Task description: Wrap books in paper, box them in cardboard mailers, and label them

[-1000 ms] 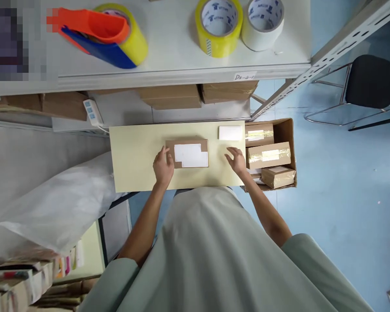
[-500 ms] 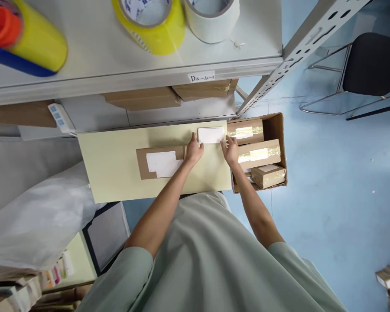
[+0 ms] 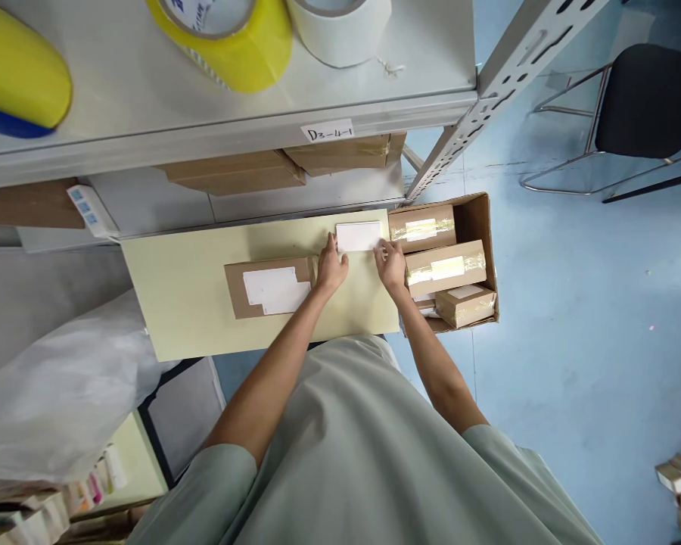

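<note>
A flat white rectangular stack (image 3: pixel 359 236), perhaps paper labels, lies near the back right of a pale yellow board (image 3: pixel 187 333). Beside its left edge is my left hand (image 3: pixel 332 266), fingers stretched forward and thumb apart. My right hand (image 3: pixel 390 265) has its fingers bent at the stack's lower right corner, thumb and fingertips pinching there. Left of my left wrist, a brown cardboard box (image 3: pixel 238 291) with white labels lies flat on the board, its right end partly behind my hand and forearm.
An open carton (image 3: pixel 477 216) holding several taped boxes (image 3: pixel 447 266) adjoins the board's right end. Above is a grey shelf (image 3: pixel 119 91) with tape rolls (image 3: pixel 250 53) and a perforated post (image 3: pixel 488 94). A white plastic bag (image 3: pixel 73 386) lies left; a black chair (image 3: pixel 647 102) stands right.
My right hand's fingers have closed in on the corner of the white stack. My left hand stays beside its left edge. The whole view has shifted slightly.
</note>
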Demonstrator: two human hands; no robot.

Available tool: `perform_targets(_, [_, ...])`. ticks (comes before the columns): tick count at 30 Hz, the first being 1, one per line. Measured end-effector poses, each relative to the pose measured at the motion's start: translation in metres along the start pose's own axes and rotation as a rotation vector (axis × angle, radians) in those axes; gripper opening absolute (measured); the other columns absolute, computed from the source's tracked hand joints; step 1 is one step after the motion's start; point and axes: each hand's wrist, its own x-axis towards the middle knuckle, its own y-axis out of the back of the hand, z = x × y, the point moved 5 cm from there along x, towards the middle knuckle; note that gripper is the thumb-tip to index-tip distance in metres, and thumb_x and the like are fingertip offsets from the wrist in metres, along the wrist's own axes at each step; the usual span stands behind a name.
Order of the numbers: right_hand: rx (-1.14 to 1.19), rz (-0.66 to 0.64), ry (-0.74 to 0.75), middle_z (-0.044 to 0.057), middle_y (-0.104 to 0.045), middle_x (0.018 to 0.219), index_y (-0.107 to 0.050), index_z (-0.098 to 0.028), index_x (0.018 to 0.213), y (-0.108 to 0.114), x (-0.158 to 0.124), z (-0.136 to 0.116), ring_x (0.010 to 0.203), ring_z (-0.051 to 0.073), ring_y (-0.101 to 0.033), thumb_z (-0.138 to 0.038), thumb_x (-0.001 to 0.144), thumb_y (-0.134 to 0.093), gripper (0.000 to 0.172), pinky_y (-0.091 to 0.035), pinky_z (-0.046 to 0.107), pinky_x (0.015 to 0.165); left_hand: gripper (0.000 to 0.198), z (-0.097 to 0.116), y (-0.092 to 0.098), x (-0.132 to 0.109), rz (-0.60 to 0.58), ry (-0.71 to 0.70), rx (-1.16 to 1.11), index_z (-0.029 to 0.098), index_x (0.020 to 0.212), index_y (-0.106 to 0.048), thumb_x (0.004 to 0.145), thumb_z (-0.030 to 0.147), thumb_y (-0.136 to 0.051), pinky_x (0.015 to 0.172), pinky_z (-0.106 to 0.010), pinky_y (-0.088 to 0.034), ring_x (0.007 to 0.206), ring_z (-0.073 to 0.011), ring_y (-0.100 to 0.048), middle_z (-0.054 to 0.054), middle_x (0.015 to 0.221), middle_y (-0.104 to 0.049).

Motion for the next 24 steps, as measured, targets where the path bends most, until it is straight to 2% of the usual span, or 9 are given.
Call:
perform_targets(4, [0.016,0.016,-0.018,0.012,-0.071,0.128,-0.078,-0.022,0.133,-0.001,-0.001,0.000,0.106,0.021,-0.076,-0.037,0.112,-0.064,0.029,-0.063,0.032,0.100,0.087,0.012,0.004,-0.006,0.066,0.056,-0.030,0.022,0.181,-0.035,0.100,0.014,-0.067,0.128,-0.045,-0.051,0.151,-0.0309,-0.064,-0.017,0.170,-0.060])
perform_targets(6, [0.043,0.034,-0.036,0.013,-0.073,0.129,-0.078,-0.021,0.135,-0.001,-0.001,0.000,0.107,0.022,-0.077,-0.036,0.112,-0.064,0.031,-0.064,0.032,0.099,0.080,0.020,0.007,-0.010,0.123,0.065,-0.053,0.020,0.176,-0.042,0.100,0.012,-0.067,0.123,-0.044,-0.055,0.144,-0.0300,-0.069,-0.017,0.165,-0.065])
perform_targets(10, [0.128,0.073,-0.087,0.016,-0.078,0.126,-0.078,-0.016,0.137,0.001,0.001,-0.001,0.106,0.024,-0.080,-0.033,0.110,-0.066,0.034,-0.065,0.034,0.097,0.062,0.037,0.019,-0.010,0.207,0.103,-0.104,0.022,0.161,-0.057,0.101,0.019,-0.074,0.106,-0.039,-0.063,0.117,-0.0255,-0.079,-0.013,0.142,-0.079])
perform_targets(14, [0.189,0.088,-0.161,0.013,-0.084,0.115,-0.078,-0.014,0.138,0.006,0.002,-0.005,0.104,0.025,-0.081,-0.031,0.108,-0.070,0.035,-0.063,0.035,0.101,0.037,0.049,0.033,-0.004,0.205,0.129,-0.089,0.025,0.139,-0.073,0.101,0.026,-0.077,0.101,-0.035,-0.062,0.104,-0.0227,-0.081,-0.005,0.119,-0.086])
perform_targets(18, [0.211,0.077,-0.208,0.012,-0.087,0.112,-0.080,-0.015,0.134,0.009,0.000,-0.006,0.104,0.026,-0.083,-0.032,0.107,-0.073,0.034,-0.063,0.036,0.102,0.023,0.050,0.040,0.002,0.204,0.120,-0.092,0.023,0.122,-0.080,0.100,0.025,-0.078,0.100,-0.034,-0.062,0.101,-0.0227,-0.082,-0.005,0.112,-0.087])
perform_targets(24, [0.225,0.086,-0.208,0.012,-0.089,0.110,-0.082,-0.016,0.128,0.012,-0.001,-0.002,0.105,0.028,-0.085,-0.034,0.108,-0.069,0.030,-0.065,0.038,0.102,0.016,0.040,0.040,0.009,0.199,0.096,-0.109,0.024,0.115,-0.082,0.101,0.024,-0.076,0.099,-0.034,-0.063,0.100,-0.0225,-0.083,-0.005,0.110,-0.088])
